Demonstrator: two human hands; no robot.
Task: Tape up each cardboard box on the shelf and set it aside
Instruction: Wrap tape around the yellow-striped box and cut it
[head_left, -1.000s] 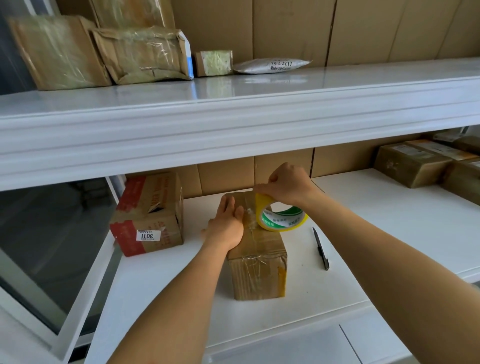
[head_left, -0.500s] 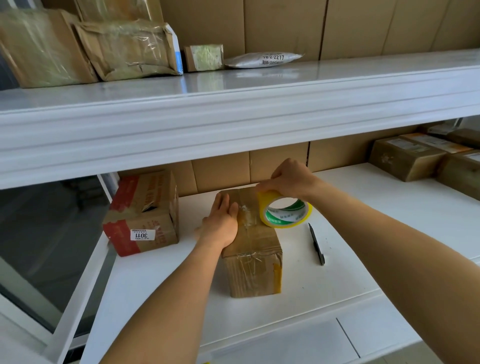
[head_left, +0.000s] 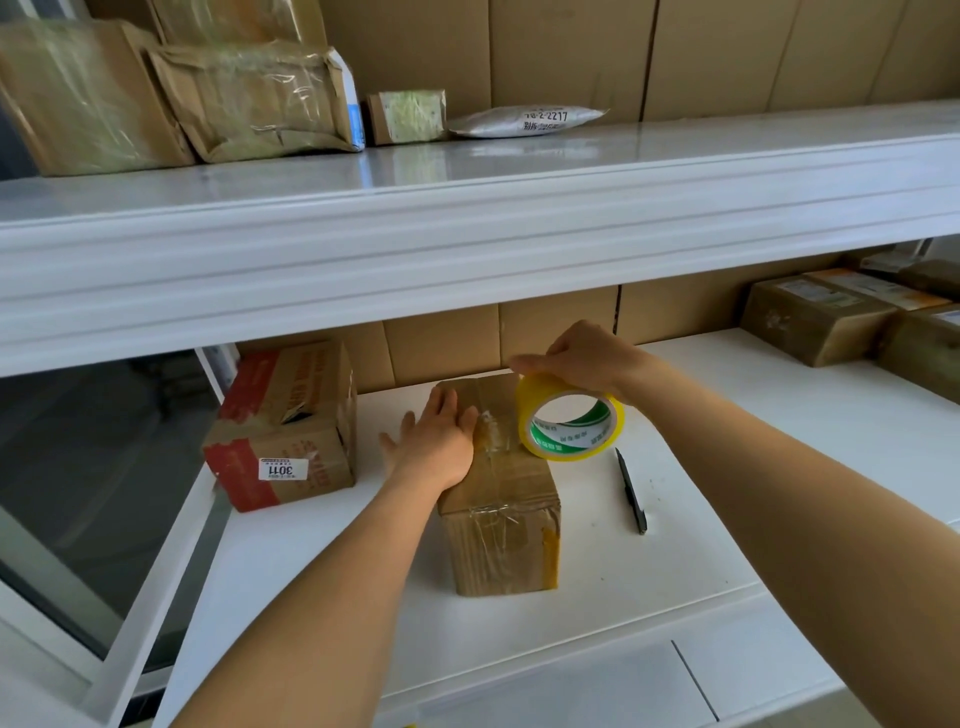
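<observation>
Since the earlier frame, the yellow tape roll (head_left: 570, 419) has been drawn slightly rightward along the small cardboard box (head_left: 500, 486), which stands mid-shelf. It is gripped from above by the right hand (head_left: 582, 358). The box top is pressed by the flat, open-fingered left hand (head_left: 435, 441). What appears to be a black pen (head_left: 631, 491) lies beside it; a red-printed box (head_left: 283, 423) is set leftward.

Black pen (head_left: 631, 491) lying on the white lower shelf (head_left: 779, 415), well right of centre; silvery mail bag (head_left: 524, 120) on the upper shelf (head_left: 519, 171), perhaps a padded envelope; brown cardboard backing (head_left: 571, 52) behind
</observation>
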